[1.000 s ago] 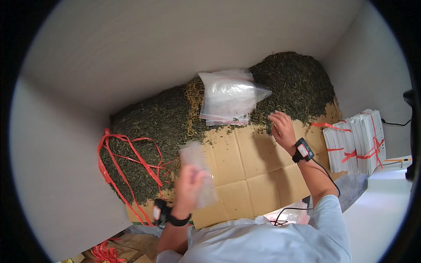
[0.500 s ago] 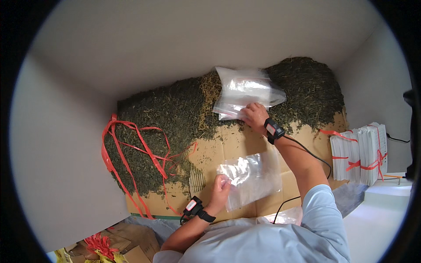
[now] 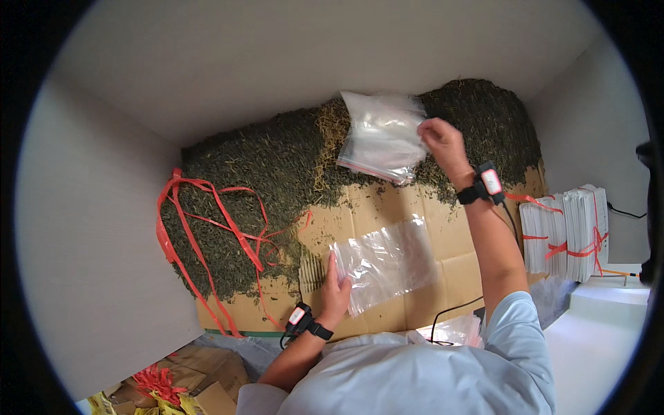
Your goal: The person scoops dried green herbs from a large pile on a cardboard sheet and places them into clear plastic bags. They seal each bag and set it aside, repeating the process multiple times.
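My left hand (image 3: pixel 335 296) grips the left edge of a clear plastic zip bag (image 3: pixel 389 264), thumb on top. The bag lies flat and tilted above the cardboard, and nothing shows inside it. Farther off, several clear zip bags (image 3: pixel 382 135) rest in a loose stack on a heap of dark dried leaves (image 3: pixel 477 114). At the stack's right edge my right hand (image 3: pixel 446 146) is closed, fingertips pinching the plastic. How many layers it pinches cannot be made out.
Red plastic ribbon (image 3: pixel 206 242) trails over the leaves at left. Bundled white paper stacks (image 3: pixel 564 235) tied with red ribbon stand at right. Cardboard (image 3: pixel 453 256) lines the surface between grey walls (image 3: pixel 90 207). More clear bags (image 3: pixel 456 330) and a black cable (image 3: pixel 446 312) lie near my body.
My right hand has moved from the stack's lower edge up and right to its right edge. My left hand and its bag have shifted slightly left and away from me.
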Tool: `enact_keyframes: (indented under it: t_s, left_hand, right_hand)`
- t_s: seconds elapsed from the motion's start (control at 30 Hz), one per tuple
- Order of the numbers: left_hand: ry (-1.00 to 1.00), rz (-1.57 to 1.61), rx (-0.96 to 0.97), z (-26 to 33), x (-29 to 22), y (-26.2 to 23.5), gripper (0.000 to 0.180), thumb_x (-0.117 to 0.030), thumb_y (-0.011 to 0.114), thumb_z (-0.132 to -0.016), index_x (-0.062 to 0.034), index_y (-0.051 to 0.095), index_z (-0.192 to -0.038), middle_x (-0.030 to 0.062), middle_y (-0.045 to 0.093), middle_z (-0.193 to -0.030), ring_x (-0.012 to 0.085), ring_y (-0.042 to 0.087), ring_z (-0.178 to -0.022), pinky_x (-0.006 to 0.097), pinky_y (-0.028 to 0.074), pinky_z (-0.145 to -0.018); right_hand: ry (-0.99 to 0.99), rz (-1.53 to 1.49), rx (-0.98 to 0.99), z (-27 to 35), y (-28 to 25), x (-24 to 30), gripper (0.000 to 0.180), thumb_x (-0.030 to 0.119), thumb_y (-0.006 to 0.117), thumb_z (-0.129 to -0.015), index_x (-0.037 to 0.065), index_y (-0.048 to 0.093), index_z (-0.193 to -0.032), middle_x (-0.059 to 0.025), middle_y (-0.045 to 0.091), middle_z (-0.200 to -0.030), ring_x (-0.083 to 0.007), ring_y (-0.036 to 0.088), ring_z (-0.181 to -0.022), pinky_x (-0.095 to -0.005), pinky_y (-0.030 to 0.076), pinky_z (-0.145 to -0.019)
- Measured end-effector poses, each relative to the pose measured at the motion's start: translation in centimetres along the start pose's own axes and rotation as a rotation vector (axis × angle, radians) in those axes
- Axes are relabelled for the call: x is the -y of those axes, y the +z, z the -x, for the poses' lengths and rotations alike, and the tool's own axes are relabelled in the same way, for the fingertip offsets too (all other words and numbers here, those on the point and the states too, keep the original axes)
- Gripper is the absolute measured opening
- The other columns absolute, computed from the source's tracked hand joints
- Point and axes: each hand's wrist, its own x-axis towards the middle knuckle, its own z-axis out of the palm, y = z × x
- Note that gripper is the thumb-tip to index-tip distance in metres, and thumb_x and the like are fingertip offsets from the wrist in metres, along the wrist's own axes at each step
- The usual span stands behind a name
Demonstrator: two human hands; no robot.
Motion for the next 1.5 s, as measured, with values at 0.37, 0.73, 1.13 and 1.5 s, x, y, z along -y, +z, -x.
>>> enact_keyframes:
  t_s: [0.37,0.73,1.13,1.5]
  left_hand:
    - [0.02,0.143,0.187,-0.3,1.2,-0.5,0.029,-0.02,0.045,-0.096,-0.0026,0.061,-0.112,0.002,0.06,-0.097,0.0052,0.051,-0.076,0.019,0.042,-0.064]
    - [-0.219,0.381,0.22,0.3,1.9,-0.5,0.035,-0.032,0.046,-0.098,-0.0013,0.058,-0.109,0.0014,0.057,-0.092,0.0076,0.05,-0.079,0.021,0.043,-0.07]
    - [-0.199,0.27,0.098,-1.1,2.6,0.1,0.028,-0.024,0.062,-0.087,0.0008,0.06,-0.1,0.0067,0.062,-0.086,0.0136,0.055,-0.078,0.028,0.046,-0.072]
    - [-0.014,-0.141,0.061,0.2,-0.4,0.2,0.075,-0.006,0.059,-0.081,-0.006,0.02,-0.144,0.0223,0.035,-0.141,0.0346,0.039,-0.129,0.035,0.035,-0.102]
  right_hand:
    - [-0.194,0.35,0.079,18.0,-4.5,12.5,0.016,-0.002,0.064,-0.071,0.005,0.059,-0.085,-0.011,0.055,-0.071,-0.0284,0.056,-0.063,-0.0371,0.045,-0.055]
    - [0.239,-0.125,0.465,28.4,10.0,9.4,0.017,0.018,0.057,-0.083,0.002,0.057,-0.091,-0.0173,0.061,-0.081,-0.0365,0.059,-0.07,-0.0423,0.048,-0.063]
    - [-0.237,0.349,0.31,16.0,7.8,0.2,0.032,0.014,0.06,-0.073,0.009,0.061,-0.105,-0.0123,0.058,-0.105,-0.031,0.052,-0.104,-0.0416,0.04,-0.09]
    - [-0.252,0.358,0.273,20.3,4.3,-3.1,0.025,0.004,0.061,-0.068,0.008,0.064,-0.092,-0.0091,0.058,-0.096,-0.0293,0.054,-0.097,-0.0409,0.042,-0.086]
